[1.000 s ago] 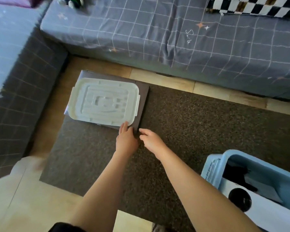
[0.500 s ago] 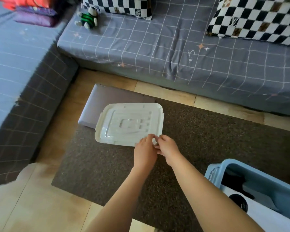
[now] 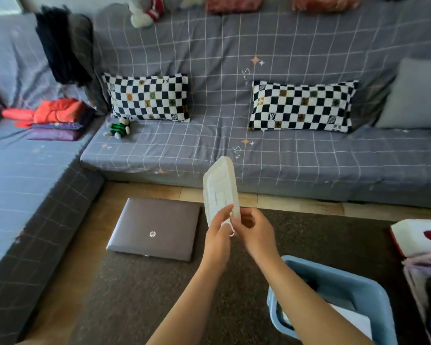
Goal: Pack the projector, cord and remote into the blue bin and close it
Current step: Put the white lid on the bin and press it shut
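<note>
The white plastic bin lid (image 3: 219, 188) is raised off the floor and stands nearly on edge in front of me. My left hand (image 3: 218, 241) and my right hand (image 3: 255, 235) both grip its lower end. The blue bin (image 3: 343, 292) sits open on the dark rug at the lower right, below my right forearm. Inside it I see part of a white projector (image 3: 353, 319) and something dark; the cord and remote cannot be made out.
A closed grey laptop (image 3: 154, 229) lies on the rug (image 3: 135, 295) to the left of my hands. A grey grid-patterned sofa (image 3: 209, 150) wraps the back and left. A white and red box (image 3: 418, 237) and a bag (image 3: 428, 290) are at the right edge.
Both hands took hold of the lid on the laptop, slid it off to the right, then lifted and tipped it on edge. My view has tilted upward toward the sofa.
</note>
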The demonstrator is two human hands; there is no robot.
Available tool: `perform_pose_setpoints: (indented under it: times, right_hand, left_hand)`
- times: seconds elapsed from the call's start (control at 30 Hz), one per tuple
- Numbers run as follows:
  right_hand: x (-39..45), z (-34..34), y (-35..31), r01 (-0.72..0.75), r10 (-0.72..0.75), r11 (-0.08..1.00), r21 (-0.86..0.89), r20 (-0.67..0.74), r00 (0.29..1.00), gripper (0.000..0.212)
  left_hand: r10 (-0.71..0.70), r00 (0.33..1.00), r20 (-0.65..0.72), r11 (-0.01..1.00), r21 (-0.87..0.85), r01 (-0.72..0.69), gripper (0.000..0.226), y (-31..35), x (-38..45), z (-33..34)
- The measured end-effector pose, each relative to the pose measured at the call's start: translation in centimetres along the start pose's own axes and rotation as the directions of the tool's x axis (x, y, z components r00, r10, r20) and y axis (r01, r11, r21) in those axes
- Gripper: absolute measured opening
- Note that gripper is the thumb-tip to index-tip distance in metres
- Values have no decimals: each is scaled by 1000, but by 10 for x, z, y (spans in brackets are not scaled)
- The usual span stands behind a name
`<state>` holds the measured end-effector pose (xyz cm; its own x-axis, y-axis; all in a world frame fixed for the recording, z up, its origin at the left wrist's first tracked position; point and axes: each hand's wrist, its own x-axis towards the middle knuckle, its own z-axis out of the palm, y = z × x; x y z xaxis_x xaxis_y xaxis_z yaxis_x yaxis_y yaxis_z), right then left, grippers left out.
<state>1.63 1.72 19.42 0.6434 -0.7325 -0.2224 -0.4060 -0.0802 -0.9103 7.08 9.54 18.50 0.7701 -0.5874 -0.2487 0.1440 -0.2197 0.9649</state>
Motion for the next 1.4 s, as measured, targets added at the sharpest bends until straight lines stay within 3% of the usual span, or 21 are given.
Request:
perform_pose_setpoints:
  times: [0.07, 0.23, 0.33, 0.37, 0.43, 0.5, 0.6, 0.73, 0.87, 0.97, 1.03, 1.17, 1.4]
  right_hand:
    - [-14, -26, -6, 74, -74, 997, -20, -24, 997, 20]
    - [-42, -83, 4, 192, -197, 975, -113, -31, 980, 24]
    - [-50, -126, 28, 207, -227, 953, -220, -69, 971, 30]
    - [-48, -138, 39, 160, -208, 940, -302, -132, 969, 35]
    - [-48, -170, 65, -87, -57, 909, -407, -329, 943, 48]
    - [-50, -200, 92, -343, 141, 856, -388, -462, 876, 58]
    - [-57, -236, 132, -570, 404, 785, -244, -496, 768, 68]
    - [-68, -256, 174, -684, 610, 727, -61, -401, 684, 74]
    - [-84, -256, 201, -746, 689, 661, -78, -331, 645, 63]
    - [-87, -250, 213, -753, 702, 655, -64, -318, 637, 53]
    - [-86, -245, 217, -746, 686, 663, -64, -347, 639, 47]
    - [-78, -239, 224, -745, 662, 661, -89, -398, 635, 39]
    - [-74, -237, 247, -772, 694, 629, -88, -385, 609, 37]
  left_hand:
    - [16, 1000, 7, 995, -101, -15, 32, 23, -6, 17]
    - [94, 996, -3, 994, 49, -93, 23, 45, -23, 63]
    - [57, 998, -16, 998, -29, -57, 12, 42, -31, 87]
    - [32, 999, -15, 997, -71, -33, 14, 39, -31, 90]
    - [-32, 999, 42, 986, -160, 38, 22, 34, -29, 103]
    - [-94, 988, 124, 967, -224, 120, 29, 25, -26, 111]
    - [-212, 949, 235, 938, -225, 265, 36, 4, -21, 119]
    - [-403, 867, 294, 884, -120, 452, 34, -35, -22, 117]
    - [-542, 808, 232, 825, -35, 564, 34, -73, -30, 112]
    - [-555, 822, 127, 820, 255, 513, 36, -95, -35, 120]
    - [-565, 825, -14, 750, 409, 520, 43, -107, -42, 123]
    - [-582, 803, -130, 663, 495, 561, 37, -127, -49, 126]
    - [-574, 812, -110, 588, 635, 501, 33, -134, -51, 134]
